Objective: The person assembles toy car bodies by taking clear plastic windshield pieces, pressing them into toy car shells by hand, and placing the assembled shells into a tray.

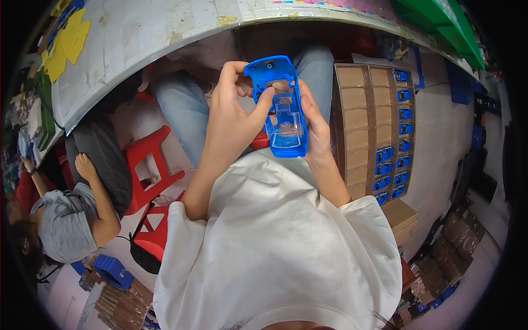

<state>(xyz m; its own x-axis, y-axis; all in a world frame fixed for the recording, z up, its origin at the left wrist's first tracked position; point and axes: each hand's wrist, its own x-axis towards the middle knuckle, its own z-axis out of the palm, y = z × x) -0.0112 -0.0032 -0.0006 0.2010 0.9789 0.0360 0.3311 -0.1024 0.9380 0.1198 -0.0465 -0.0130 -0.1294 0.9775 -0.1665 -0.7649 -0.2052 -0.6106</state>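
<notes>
A blue plastic toy car body shell (280, 144) is held up over my lap, its hollow inside turned towards me. Clear window plastic (286, 126) sits inside the shell. My left hand (234, 115) grips the upper left edge, with the thumb pressed into the shell and the fingers curled at its outer side. Along the right side, my right hand (315, 129) supports the shell, its fingers partly hidden behind it.
To my right stands a divided cardboard tray (356, 132) with several blue car parts (383, 168) in some compartments. A worktable (137, 41) curves across the far side, with a green bin (440, 25) on it. Red stools (157, 165) and a seated co-worker (71, 220) are at left.
</notes>
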